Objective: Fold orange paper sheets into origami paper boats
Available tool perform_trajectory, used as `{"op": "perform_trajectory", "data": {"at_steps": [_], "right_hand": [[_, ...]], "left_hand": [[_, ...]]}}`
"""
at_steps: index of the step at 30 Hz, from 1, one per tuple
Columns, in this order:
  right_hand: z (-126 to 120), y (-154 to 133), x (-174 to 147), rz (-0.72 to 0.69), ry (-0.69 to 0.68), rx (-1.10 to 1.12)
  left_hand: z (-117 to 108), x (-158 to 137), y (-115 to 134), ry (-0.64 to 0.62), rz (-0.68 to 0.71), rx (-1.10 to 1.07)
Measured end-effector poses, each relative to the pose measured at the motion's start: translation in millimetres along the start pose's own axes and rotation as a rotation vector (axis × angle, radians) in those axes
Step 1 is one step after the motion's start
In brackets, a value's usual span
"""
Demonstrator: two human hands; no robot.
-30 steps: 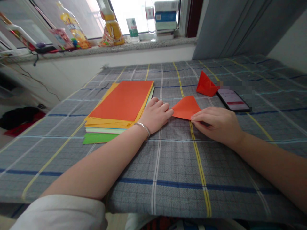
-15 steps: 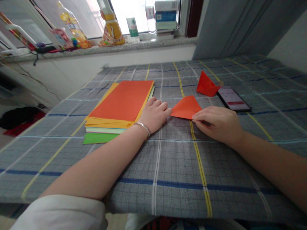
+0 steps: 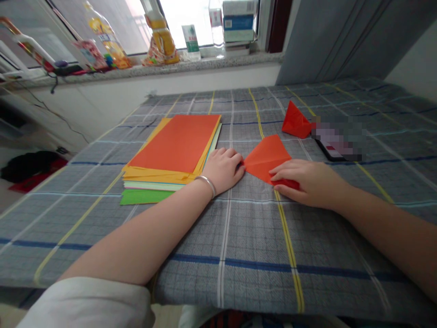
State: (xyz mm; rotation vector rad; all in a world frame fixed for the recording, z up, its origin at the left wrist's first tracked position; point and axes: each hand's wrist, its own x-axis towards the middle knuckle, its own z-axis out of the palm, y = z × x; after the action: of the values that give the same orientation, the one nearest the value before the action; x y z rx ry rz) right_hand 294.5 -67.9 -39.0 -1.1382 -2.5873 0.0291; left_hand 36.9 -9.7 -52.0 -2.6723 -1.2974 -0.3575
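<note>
A folded sheet of orange paper (image 3: 268, 157) lies on the cloth between my hands. It shows a crease running from its left tip toward the right. My left hand (image 3: 225, 172), with a silver bangle on the wrist, is curled and pinches that left tip. On the near right side, my right hand (image 3: 303, 183) grips the paper's lower edge between thumb and fingers. A redder flap shows between them, partly covered by the fingers. Beyond stands a folded red paper shape (image 3: 296, 123) with a raised point.
Left of my hands lies a stack of coloured paper (image 3: 175, 143), orange on top, with yellow, white and green sheets below. A phone (image 3: 332, 152), partly blurred out, rests at the right. Bottles and boxes line the windowsill (image 3: 205, 63) behind the checked tablecloth (image 3: 246, 237).
My right hand has moved slightly toward me with the paper's near edge. The paper has gone from a flatter triangle to a wider kite shape with its crease showing. My left hand stays at the tip.
</note>
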Motion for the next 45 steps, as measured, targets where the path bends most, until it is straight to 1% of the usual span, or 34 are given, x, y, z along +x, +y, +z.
{"op": "perform_trajectory", "data": {"at_steps": [2, 5, 7, 10, 11, 13, 15, 17, 19, 20, 21, 23, 25, 26, 28, 29, 30, 32, 34, 35, 37, 39, 41, 43, 45], "right_hand": [[2.5, 5.7, 0.9, 0.029, -0.005, 0.012], [12.9, 22.3, 2.9, 0.054, -0.005, -0.028], [21.3, 33.6, 4.1, 0.119, 0.022, -0.049], [29.9, 42.9, 5.1, 0.211, 0.072, -0.015], [31.4, 43.7, 5.2, 0.232, 0.111, 0.010], [33.3, 44.0, 4.7, 0.277, 0.236, 0.077], [35.6, 45.4, 4.0, 0.343, 0.395, 0.171], [39.2, 50.0, 3.6, 0.405, 0.523, 0.272], [43.2, 57.3, 4.0, 0.435, 0.591, 0.350], [44.9, 61.0, 4.4, 0.445, 0.609, 0.378], [46.0, 64.2, 4.8, 0.452, 0.619, 0.401], [46.0, 67.0, 5.5, 0.456, 0.610, 0.439], [43.0, 64.3, 5.9, 0.451, 0.535, 0.484], [40.6, 61.2, 6.0, 0.447, 0.469, 0.510], [34.9, 53.2, 6.5, 0.438, 0.322, 0.525], [32.2, 49.2, 6.9, 0.431, 0.272, 0.489], [29.8, 45.8, 7.4, 0.419, 0.252, 0.429], [27.1, 41.5, 8.4, 0.384, 0.266, 0.280], [27.4, 40.7, 8.9, 0.348, 0.280, 0.171], [28.4, 41.3, 8.9, 0.330, 0.265, 0.146], [31.3, 43.0, 8.8, 0.303, 0.218, 0.135], [33.1, 44.4, 8.6, 0.288, 0.195, 0.146], [32.6, 44.9, 8.6, 0.298, 0.223, 0.148], [30.0, 44.8, 8.6, 0.326, 0.268, 0.154], [26.6, 44.9, 8.4, 0.362, 0.294, 0.177]], "left_hand": [[2.1, -0.9, 3.1, 0.014, -0.016, -0.028], [5.3, 1.5, 4.0, 0.012, -0.093, -0.137], [6.4, 4.5, 3.6, -0.001, -0.156, -0.222], [5.8, 7.5, 5.0, -0.021, -0.208, -0.325], [5.6, 7.7, 5.9, -0.023, -0.225, -0.367], [5.7, 7.4, 7.5, -0.008, -0.271, -0.506], [7.2, 6.9, 7.7, 0.031, -0.325, -0.722], [9.7, 7.1, 6.1, 0.083, -0.367, -0.930], [11.9, 7.9, 3.8, 0.136, -0.409, -1.073], [12.3, 8.3, 2.9, 0.141, -0.427, -1.122], [12.2, 8.5, 2.5, 0.118, -0.443, -1.165], [10.2, 8.3, 3.1, 0.017, -0.456, -1.217], [6.2, 7.6, 5.4, -0.092, -0.433, -1.183], [4.0, 7.1, 6.8, -0.118, -0.414, -1.136], [0.3, 6.7, 9.3, -0.119, -0.378, -1.021], [-0.8, 6.7, 10.1, -0.116, -0.369, -0.976], [-1.3, 7.0, 10.5, -0.113, -0.368, -0.951], [-0.3, 7.9, 9.9, -0.112, -0.377, -0.960], [2.2, 9.0, 8.1, -0.089, -0.396, -1.028], [3.4, 9.3, 7.1, -0.077, -0.405, -1.082], [4.7, 9.4, 5.6, -0.098, -0.406, -1.234], [4.2, 8.8, 5.1, -0.202, -0.375, -1.369], [2.7, 8.2, 5.2, -0.299, -0.358, -1.422], [2.0, 8.1, 5.1, -0.307, -0.391, -1.409], [2.8, 8.4, 4.3, -0.251, -0.433, -1.367]]}}
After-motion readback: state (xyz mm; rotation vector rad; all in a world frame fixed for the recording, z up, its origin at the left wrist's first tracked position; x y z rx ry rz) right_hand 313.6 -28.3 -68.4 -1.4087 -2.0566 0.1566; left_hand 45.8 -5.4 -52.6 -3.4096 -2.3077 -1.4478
